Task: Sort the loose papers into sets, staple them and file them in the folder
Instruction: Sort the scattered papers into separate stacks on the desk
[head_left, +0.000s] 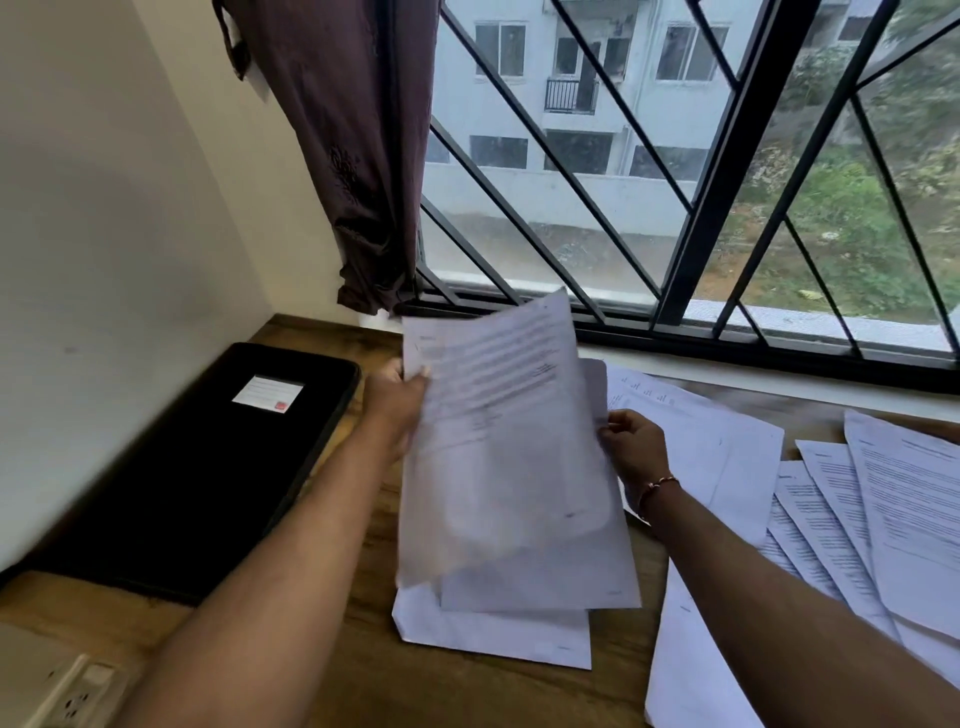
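Observation:
A set of printed papers (498, 441) is held up above the wooden desk (363, 670), tilted and blurred. My left hand (397, 400) grips its upper left edge with the thumb on the front. My right hand (631, 447) pinches its right edge. Under the held set lies another sheet (493, 634) flat on the desk. Several loose printed papers (883, 519) are fanned out at the right. A black folder (208, 467) with a white label lies shut at the left, against the wall.
A barred window (675, 208) runs along the back of the desk, with a dark curtain (353, 156) hanging at its left. A white power socket (72, 696) sits at the bottom left corner. The wall (104, 260) bounds the left side.

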